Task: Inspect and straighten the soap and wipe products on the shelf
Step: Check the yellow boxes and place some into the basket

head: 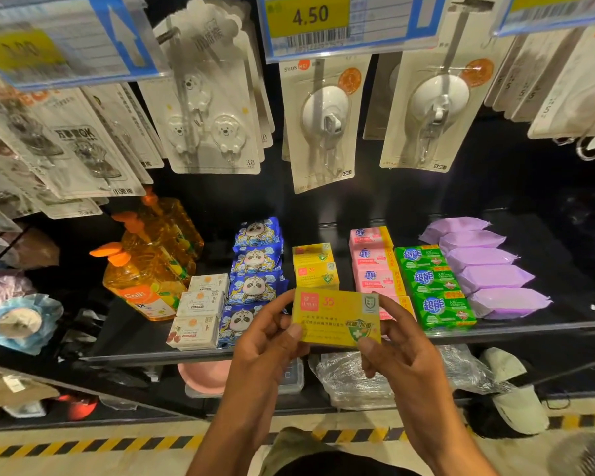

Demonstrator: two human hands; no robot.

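both hands pinch flat rectangular yellow soap box (337,317), glossy card

Light is cast from above. The price tags (310,18) at the top are brightly lit, and glare is seen on their clear holders; the far-left tag (24,51) is blurred and washed out. Reflections are caught on the hanging blister packs (323,121). The far part of the shelf (571,262) is left in deep shadow, and the level below is dim. The orange bottles (145,280) are lit through and glow. The yellow box (337,317) in the near middle is rendered sharply. Straight lines are bent by the wide lens: the shelf edge and the striped floor tape (83,444) are curved, and detail is smeared toward the corners.
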